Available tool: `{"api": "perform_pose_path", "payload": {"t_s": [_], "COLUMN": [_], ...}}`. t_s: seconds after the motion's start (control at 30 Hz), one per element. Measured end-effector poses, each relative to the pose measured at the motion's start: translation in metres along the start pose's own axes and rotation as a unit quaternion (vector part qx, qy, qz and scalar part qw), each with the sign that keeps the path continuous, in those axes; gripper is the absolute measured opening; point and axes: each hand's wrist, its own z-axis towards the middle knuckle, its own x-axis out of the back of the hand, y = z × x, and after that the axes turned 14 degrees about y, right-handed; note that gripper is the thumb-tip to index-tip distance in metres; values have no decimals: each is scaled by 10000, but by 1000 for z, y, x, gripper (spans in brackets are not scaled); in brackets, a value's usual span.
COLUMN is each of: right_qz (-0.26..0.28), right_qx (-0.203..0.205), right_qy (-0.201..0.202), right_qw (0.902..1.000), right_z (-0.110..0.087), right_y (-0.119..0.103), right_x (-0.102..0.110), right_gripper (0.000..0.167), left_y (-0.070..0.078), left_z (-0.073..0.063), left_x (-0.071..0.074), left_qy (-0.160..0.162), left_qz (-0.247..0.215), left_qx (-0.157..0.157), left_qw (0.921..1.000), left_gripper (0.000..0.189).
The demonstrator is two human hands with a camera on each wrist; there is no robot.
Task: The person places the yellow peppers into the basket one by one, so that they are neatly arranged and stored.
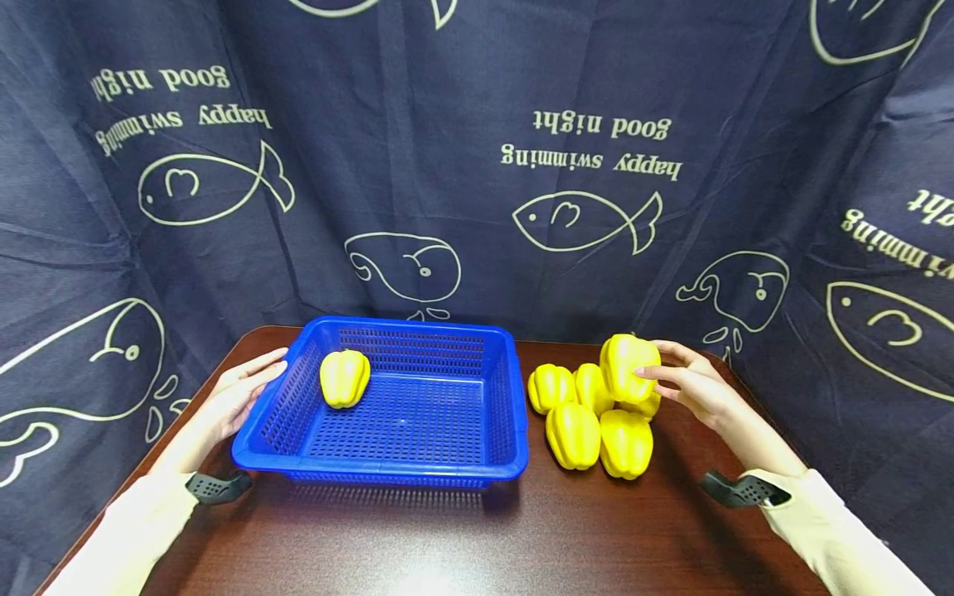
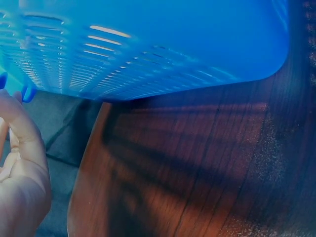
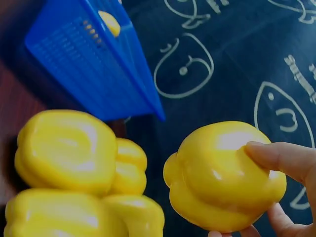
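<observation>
At the left rim of a blue plastic basket [image 1: 402, 476], my left hand [image 1: 242, 389] grips the edge. In the left wrist view, this hand [image 2: 22, 168] reaches up to the rim beside the slotted basket wall [image 2: 148, 44]. One yellow bell pepper [image 1: 344, 378] lies inside the basket, toward its left. My right hand [image 1: 689, 381] holds another yellow bell pepper [image 1: 628, 364] above a group on the right. The right wrist view shows that bell pepper [image 3: 222, 173] between thumb and fingers, raised beside the others.
Several yellow bell peppers [image 1: 574, 436] stand close together on the brown wooden table [image 1: 596, 538], right of the basket. A dark blue curtain [image 1: 477, 165] with fish drawings hangs right behind the table's back edge. Both wrists wear dark straps [image 1: 219, 488].
</observation>
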Motion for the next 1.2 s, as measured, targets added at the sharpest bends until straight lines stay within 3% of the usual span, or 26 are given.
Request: {"api": "perform_pose_path", "payload": {"t_s": [0.5,0.77,1.2], "right_qz": [-290,-738,-361], "right_qx": [232,332,-203], "right_qy": [-266,-432,-905], "right_qw": [9990,9958,9950], "right_z": [5,4,4], "right_y": [-26,-32,-43], "right_x": [-59,-93,-146], "right_gripper": [37,59,54], "left_y": [1,-2,-2], "left_z": [-1,1,0], "left_x": [-1,0,-2], "left_qy": [53,-58,103], "left_qz": [84,-40,-36], "left_qx": [-80,-136,-36], "left_qw": [9999,9999,9999], "left_gripper": [28,30,31]}}
